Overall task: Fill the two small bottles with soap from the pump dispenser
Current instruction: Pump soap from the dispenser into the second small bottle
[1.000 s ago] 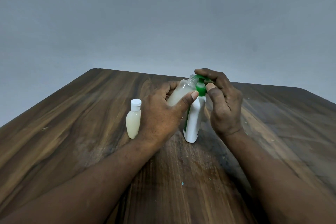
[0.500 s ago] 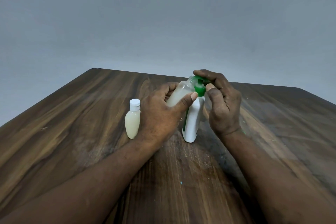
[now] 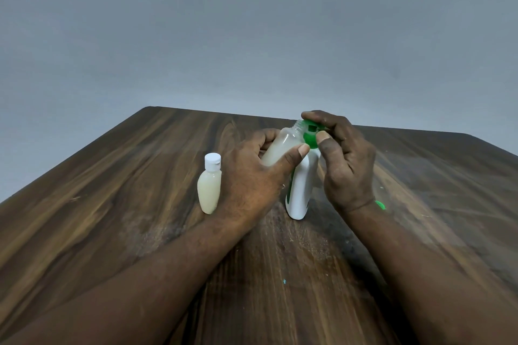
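Head view, left hand (image 3: 252,176) grip curled round tilted uncapped bottle (image 3: 281,147), right hand (image 3: 347,168) grip pinching green pump head (image 3: 310,139).

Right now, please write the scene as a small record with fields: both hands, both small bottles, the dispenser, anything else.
left hand: grips the uncapped small bottle, tilted, mouth beside the green pump head
right hand: fingers and thumb curled on the green pump head
uncapped small bottle: partly filled with pale soap
capped small bottle: upright on the wooden table, nearly full, white cap on
white pump dispenser: stands on the table between the hands
other: small green piece by the right wrist
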{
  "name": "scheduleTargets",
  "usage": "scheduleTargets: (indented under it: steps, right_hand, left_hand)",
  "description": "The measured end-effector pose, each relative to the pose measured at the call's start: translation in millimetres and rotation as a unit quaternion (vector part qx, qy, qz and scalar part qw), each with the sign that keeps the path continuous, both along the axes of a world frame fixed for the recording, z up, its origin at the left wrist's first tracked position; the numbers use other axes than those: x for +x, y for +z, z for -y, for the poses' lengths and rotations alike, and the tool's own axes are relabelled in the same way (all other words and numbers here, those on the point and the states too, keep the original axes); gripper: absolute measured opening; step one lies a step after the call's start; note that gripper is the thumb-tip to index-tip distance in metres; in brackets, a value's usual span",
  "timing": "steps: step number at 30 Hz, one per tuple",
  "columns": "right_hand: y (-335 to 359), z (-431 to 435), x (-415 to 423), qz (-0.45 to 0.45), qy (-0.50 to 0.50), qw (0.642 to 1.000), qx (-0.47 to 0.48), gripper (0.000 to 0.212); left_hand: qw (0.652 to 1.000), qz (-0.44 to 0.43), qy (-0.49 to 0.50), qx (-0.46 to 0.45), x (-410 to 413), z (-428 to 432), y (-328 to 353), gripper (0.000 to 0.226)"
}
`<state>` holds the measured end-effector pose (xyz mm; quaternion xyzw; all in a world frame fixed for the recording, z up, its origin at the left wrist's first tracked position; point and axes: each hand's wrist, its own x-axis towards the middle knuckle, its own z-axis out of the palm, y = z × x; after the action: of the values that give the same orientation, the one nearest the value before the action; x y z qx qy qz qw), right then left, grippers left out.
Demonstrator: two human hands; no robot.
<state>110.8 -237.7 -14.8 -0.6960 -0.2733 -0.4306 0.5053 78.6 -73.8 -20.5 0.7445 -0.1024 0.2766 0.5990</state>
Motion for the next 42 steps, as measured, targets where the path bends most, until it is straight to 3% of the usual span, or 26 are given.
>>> scheduleTargets:
  steps: [42]
  right_hand:
    - [3.6,-1.9,1.4,-0.008,0.014,1.000,0.004,0.042]
  left_hand:
    - [1.000,-0.003,0.000,-0.009,3.3,-0.2,-0.6,0.053]
